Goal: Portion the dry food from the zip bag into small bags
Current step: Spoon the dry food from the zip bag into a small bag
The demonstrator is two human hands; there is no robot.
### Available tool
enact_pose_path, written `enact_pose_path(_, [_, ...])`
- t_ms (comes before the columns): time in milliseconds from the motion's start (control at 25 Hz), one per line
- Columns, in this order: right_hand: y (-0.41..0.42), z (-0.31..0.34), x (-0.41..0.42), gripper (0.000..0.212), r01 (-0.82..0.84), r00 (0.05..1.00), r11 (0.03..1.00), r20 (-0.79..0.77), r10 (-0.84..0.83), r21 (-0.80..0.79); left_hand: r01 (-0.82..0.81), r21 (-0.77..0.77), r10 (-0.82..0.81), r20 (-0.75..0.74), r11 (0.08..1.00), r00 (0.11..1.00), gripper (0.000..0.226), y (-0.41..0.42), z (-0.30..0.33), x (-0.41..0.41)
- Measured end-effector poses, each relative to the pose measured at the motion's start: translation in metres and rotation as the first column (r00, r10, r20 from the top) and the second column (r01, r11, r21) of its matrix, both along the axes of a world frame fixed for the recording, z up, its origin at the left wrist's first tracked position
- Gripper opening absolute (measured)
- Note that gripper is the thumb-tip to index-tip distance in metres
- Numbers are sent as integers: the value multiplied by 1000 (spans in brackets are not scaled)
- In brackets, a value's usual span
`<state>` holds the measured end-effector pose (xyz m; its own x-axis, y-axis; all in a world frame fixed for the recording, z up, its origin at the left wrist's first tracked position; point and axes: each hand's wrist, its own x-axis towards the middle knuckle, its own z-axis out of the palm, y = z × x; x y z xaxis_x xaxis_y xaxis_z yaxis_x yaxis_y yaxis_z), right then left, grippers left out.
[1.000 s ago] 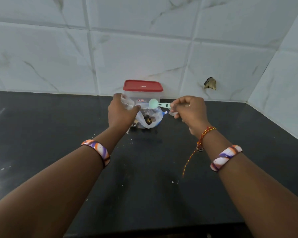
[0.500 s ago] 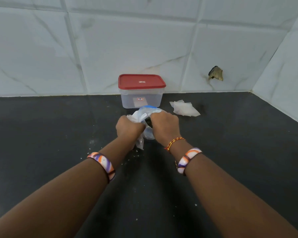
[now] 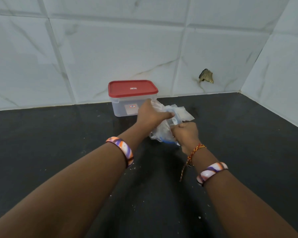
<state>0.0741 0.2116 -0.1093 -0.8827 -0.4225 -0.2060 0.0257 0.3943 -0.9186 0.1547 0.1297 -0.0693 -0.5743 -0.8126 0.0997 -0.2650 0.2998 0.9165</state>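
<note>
Near the middle of the black bench [image 3: 58, 152], just at five o'clock from a clear tub [image 3: 122, 107] with a red lid [image 3: 132, 88], both hands work on the zip bag [image 3: 162, 131]. That bag is clear, crumpled plastic with a blue strip along its zip edge; it stands bunched between the two hands, and its contents cannot be made out. The left hand [image 3: 150, 115] reaches in from seven o'clock and its grip is closed on the upper part of the bag, fingers curled over the plastic at the tub's right corner. The right hand [image 3: 186, 133] comes from five o'clock, its grip also closed, pinching the bag's lower edge by the blue strip. Behind the bag, toward one o'clock, lies a flat heap of small bags [image 3: 186, 115], clear and whitish, resting on the bench and partly hidden by the zip bag. Each wrist carries a striped bangle, and the right wrist also a red and yellow thread. White crumbs dot the bench toward six o'clock. Marbled white tiles cover the wall [image 3: 110, 48] behind, with a chipped hole [image 3: 206, 76] at two o'clock.
</note>
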Motion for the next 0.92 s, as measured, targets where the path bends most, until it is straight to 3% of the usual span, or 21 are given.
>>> enact_pose_path(160, [7, 11, 3, 11, -21, 996, 998, -87, 15, -66, -60, -42, 59, -27, 997, 998, 62, 2, 4, 23])
enact_pose_path(520, [32, 22, 15, 7, -69, 997, 989, 18, 71, -127, -265, -48, 264, -16, 963, 964, 61, 29, -10, 63])
enact_pose_path(680, [42, 22, 19, 8, -82, 994, 989, 59, 89, -124, -355, -169, 358, -18, 919, 934, 65, 40, -18, 78])
enact_pose_path(920, [60, 32, 21, 6, -134, 989, 980, 48, 142, -145, -256, -279, 286, 68, 925, 956, 64, 53, -34, 96])
